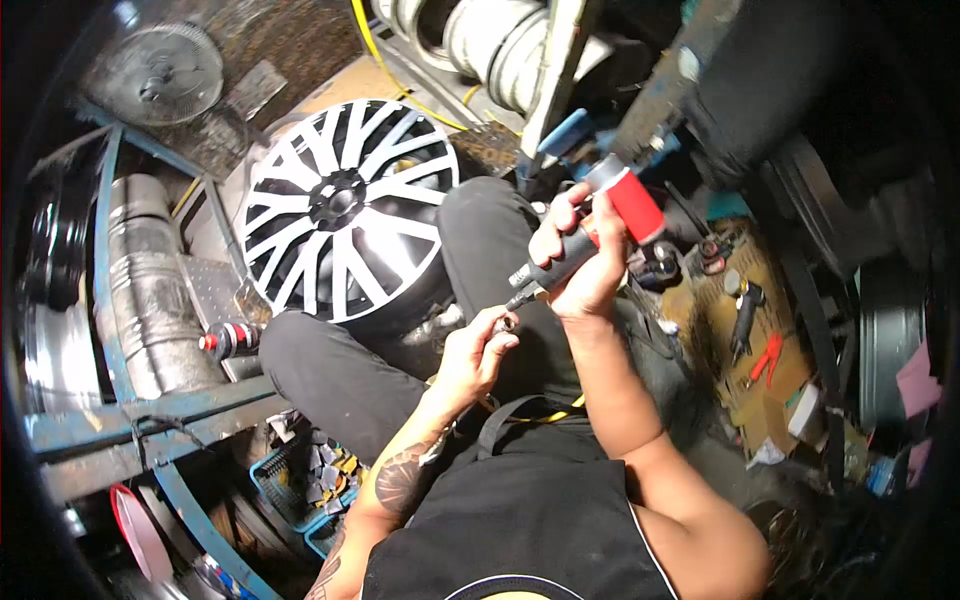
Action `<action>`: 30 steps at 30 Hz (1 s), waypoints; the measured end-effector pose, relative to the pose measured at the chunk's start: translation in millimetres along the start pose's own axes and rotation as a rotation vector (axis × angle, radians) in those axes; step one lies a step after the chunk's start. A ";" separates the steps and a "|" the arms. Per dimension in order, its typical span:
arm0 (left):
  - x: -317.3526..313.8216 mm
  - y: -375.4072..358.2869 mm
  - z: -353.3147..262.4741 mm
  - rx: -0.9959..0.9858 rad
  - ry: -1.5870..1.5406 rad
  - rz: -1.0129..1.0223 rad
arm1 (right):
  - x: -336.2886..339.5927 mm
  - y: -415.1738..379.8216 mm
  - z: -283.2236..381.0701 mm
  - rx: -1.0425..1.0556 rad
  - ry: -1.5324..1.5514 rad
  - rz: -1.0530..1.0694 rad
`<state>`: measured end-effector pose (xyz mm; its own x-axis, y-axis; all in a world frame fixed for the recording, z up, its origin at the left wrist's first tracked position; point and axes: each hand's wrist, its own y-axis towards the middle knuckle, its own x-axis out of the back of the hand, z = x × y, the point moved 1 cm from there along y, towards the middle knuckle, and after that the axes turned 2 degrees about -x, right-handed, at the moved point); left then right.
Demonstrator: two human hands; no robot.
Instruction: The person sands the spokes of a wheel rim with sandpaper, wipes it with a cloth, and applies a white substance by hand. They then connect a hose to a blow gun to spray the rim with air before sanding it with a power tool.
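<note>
My right hand is wrapped round a tool with a dark ribbed grip and a red and grey body at its upper end. The tool's thin metal tip points down and left, toward my left hand. At that tip, the fingers of my left hand pinch a small metal piece. Beyond my knees lies a black and silver multi-spoke wheel rim, which neither hand touches.
A fan stands at the upper left, above a blue metal frame. More rims are at the top. On cardboard at the right lie a black tool and a red tool. A blue basket sits lower left.
</note>
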<state>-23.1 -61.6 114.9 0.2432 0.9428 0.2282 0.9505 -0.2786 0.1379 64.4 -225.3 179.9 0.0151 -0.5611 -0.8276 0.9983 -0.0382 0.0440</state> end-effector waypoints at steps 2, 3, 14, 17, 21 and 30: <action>1.4 -1.3 -0.6 0.020 -0.023 -0.106 | -4.6 9.7 -21.3 -0.094 0.032 -0.026; 1.9 -4.8 9.7 0.056 -0.066 -0.163 | -4.4 12.6 -30.7 -0.126 0.025 -0.041; 26.7 49.2 -36.9 0.155 0.182 -0.379 | -40.6 98.0 -83.6 -0.335 -0.201 0.036; 33.7 77.4 -25.2 0.018 0.408 -0.405 | -22.1 128.8 -102.6 -0.388 -0.092 0.033; 30.7 98.3 -35.5 -0.186 1.004 -0.304 | -6.1 150.8 -95.4 -0.424 0.110 -0.036; 29.2 129.1 -9.6 0.063 0.623 -0.248 | 6.5 161.4 -91.1 -0.342 -0.075 -0.051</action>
<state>104.8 -71.8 148.6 -0.1231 0.6906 0.7127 0.9779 -0.0380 0.2057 230.7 -159.8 130.7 -0.0269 -0.6250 -0.7802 0.9589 0.2043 -0.1967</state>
